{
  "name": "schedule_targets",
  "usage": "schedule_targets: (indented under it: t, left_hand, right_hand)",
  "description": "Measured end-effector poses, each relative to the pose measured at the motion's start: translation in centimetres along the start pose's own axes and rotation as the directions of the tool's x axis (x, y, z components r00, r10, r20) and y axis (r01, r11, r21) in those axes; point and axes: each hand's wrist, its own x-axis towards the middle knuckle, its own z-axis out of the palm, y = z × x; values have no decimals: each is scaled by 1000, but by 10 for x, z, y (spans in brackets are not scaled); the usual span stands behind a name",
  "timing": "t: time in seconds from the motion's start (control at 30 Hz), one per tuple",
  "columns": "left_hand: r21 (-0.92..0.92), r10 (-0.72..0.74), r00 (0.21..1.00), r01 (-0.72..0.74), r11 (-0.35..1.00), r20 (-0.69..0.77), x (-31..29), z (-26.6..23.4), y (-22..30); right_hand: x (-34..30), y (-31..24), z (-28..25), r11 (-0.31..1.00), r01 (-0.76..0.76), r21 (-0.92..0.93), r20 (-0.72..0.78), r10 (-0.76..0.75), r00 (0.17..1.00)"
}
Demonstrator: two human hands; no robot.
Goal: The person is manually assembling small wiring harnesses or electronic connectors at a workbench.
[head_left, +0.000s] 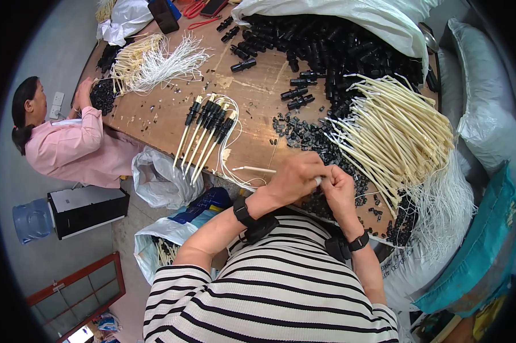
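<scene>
My left hand [297, 178] is closed around a thin cream stick [257, 169], whose pale tip pokes out to the left over the table edge. Against it, my right hand [340, 191] pinches with thumb and fingers; what lies between them is hidden. A bit of white shows where the two hands meet. Beneath and behind them are many small black pieces [304, 135]. To the left lies a row of several cream sticks with black sleeves [214, 117], white cords looping from their ends. A large bundle of cream sticks [395, 137] with white strings lies to the right.
Black tubular connectors [321, 48] spill from a white sack [349, 12] at the back. Another stick bundle [138, 63] lies far left, near a co-worker in pink [69, 143]. Stuffed sacks [487, 97] crowd the right; open bags [163, 180] stand below the table's left edge.
</scene>
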Motion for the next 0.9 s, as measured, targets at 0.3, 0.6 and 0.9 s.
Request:
schedule_targets:
  t: [0.3, 0.6, 0.9]
  left_hand:
    - [-404, -603, 796, 569, 716, 52, -3, 0, -2]
    - [-237, -528, 849, 506, 829, -33, 0, -4, -3]
    - [-58, -39, 996, 44, 997, 83, 2, -12, -4]
  right_hand:
    - [1, -5, 8, 554, 460, -694, -6, -643, 766]
    - [-5, -9, 3, 710, 402, -578, -40, -517, 855]
    - [-1, -18, -25, 647, -147, 748, 195, -4, 981]
